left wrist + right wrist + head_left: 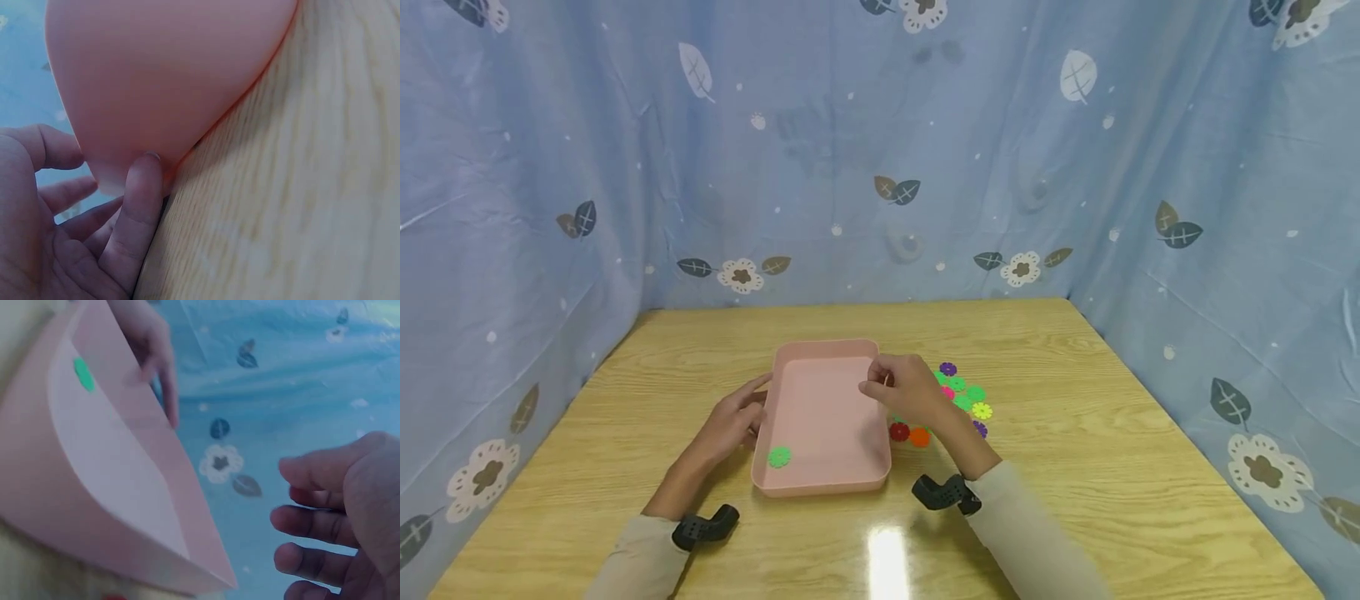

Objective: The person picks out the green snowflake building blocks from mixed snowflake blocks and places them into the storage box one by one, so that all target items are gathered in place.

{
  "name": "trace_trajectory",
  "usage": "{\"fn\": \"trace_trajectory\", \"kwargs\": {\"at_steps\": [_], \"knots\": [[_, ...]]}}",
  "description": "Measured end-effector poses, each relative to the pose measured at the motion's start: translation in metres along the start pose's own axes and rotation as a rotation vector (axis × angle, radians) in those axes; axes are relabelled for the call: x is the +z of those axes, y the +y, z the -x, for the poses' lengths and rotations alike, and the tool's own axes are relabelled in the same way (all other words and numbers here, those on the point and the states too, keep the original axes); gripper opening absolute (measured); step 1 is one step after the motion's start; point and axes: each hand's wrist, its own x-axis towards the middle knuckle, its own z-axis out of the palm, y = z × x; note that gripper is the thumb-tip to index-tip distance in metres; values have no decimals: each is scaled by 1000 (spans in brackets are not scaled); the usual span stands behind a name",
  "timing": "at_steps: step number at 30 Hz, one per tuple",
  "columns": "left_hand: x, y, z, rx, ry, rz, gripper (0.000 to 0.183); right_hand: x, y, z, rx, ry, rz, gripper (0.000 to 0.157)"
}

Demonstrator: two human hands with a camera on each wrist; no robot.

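Observation:
A shallow pink tray (pixel 829 490) lies on the table with one green flower-shaped disc (pixel 779 457) in its near left corner. My left hand (pixel 730 425) is at the tray's left side, its relaxed fingers touching the wall and rim. The left wrist view shows one fingertip (pixel 147 164) against the tray's outer wall. Over the tray's right rim hovers my right hand (pixel 910 390), thumb and index tips close together. Loosely bent fingers (pixel 315 522) of that hand show in the right wrist view, with no disc visible between them.
Several flower-shaped discs lie right of the tray, among them a dark red disc (pixel 899 432), an orange disc (pixel 920 437) and a yellow disc (pixel 982 411). The right hand partly covers this group. A blue patterned curtain (pixel 850 167) surrounds the wooden table (pixel 1112 483).

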Motion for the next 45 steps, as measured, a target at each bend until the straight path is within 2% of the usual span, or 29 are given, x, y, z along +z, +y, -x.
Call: {"fn": "trace_trajectory", "kwargs": {"at_steps": [3,8,13,17,22,30,36,41,45], "knots": [[-1,0,-3,-4,3,2,65,-13,11,0,-19,-19,-2,15],[0,0,-6,-2,-6,-3,66,-30,26,5,15,-26,27,12],[-1,1,-1,-8,2,11,68,-36,36,9,40,-66,67,9],[-2,1,1,-4,7,18,68,-37,41,9,60,-133,61,10],[-1,0,2,-8,5,20,67,-34,48,10,76,-205,96,8],[-2,-1,2,-10,7,7,66,-23,55,11,130,-238,160,9],[-1,10,8,-16,-2,4,65,-14,62,11,164,-264,182,10],[-2,-2,2,-14,2,-6,65,-8,64,11,181,-255,224,12],[-2,-3,1,-2,0,-1,65,-5,63,11,178,-245,270,13]]}}
